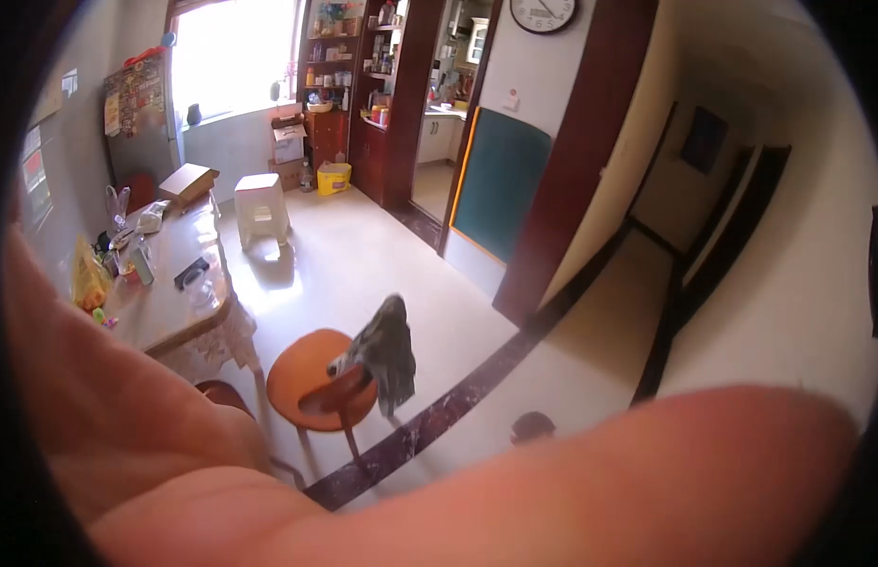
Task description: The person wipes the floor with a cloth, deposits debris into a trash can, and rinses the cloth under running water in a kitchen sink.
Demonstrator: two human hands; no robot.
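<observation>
Very close to the lens, a hand that looks like my left hand (222, 482) fills the bottom and lower left. Its palm is on the left, and what seems to be the thumb stretches blurred across the bottom to the right. The other fingers are out of frame, so whether it grips anything is hidden. My right hand is not in view. Beyond the hand stands a chair with an orange round seat (302, 373), a dark garment (387, 354) draped over its back. To the left is a table (170, 307) bearing a dark phone-like object (191, 273) and a clear cup (200, 291).
A white stool (260, 208) stands past the table, near a yellow bag (333, 180) on the floor. Shelves (327, 57) line the back beside a bright window. A green board (500, 184) leans by a doorway, under a wall clock (543, 9). A hallway runs off right.
</observation>
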